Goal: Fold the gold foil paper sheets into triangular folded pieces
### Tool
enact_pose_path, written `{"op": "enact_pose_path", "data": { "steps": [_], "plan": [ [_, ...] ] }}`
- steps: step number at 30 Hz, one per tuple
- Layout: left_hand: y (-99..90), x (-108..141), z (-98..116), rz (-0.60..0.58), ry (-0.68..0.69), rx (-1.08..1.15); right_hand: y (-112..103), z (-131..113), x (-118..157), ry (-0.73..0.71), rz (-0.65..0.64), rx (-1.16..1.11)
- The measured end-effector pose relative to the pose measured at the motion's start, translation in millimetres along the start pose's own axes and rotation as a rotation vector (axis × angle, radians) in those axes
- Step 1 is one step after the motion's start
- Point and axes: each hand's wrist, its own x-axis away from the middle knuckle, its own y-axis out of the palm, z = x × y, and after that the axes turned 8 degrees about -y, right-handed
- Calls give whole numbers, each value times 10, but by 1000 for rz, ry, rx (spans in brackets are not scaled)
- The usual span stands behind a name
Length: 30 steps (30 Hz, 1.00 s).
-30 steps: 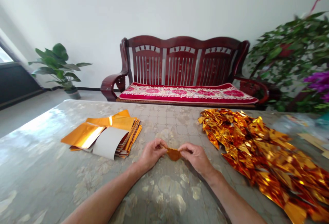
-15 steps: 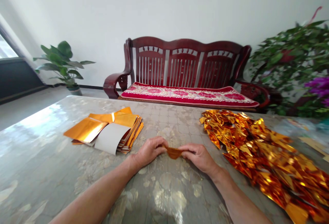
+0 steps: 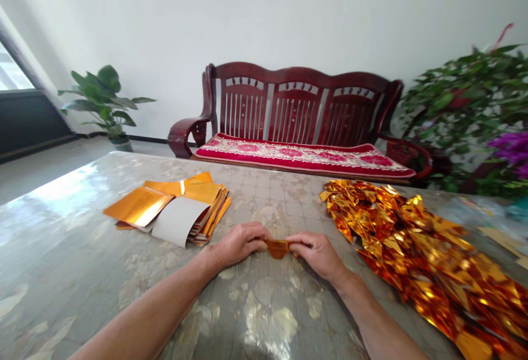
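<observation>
One small gold piece, pinched at its two ends by the left hand and right hand, midway between the worktop's left and right edges. One stack of sheets, fanned, toward the far left corner; one heap of gold pieces, along the right edge. Likely faults: a crease or tear, should the fingers pull unevenly or too hard.

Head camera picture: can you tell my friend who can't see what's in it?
Two hands pinch a small folded gold paper between them. A stack of gold sheets lies left, a big pile of folded gold pieces right.
</observation>
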Motion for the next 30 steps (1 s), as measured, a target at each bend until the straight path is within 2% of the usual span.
{"op": "enact_pose_path", "data": {
  "steps": [5,11,17,23,27,30],
  "plan": [
    [25,-12,-20,-14,-37,20,1,9,-4,-6,5,6],
    [25,-11,-3,-8,-119,18,-8,32,7,-81,-18,35],
    [16,11,28,-14,2,-46,-20,37,19,-169,-36,75],
    [19,66,67,144,-35,-198,-56,-41,47,-326,-47,228],
    [10,69,81,117,21,-324,-63,-82,52,-419,-67,388],
    [26,58,59,97,45,-338,-59,-77,48,-456,-73,443]
  ]
}}
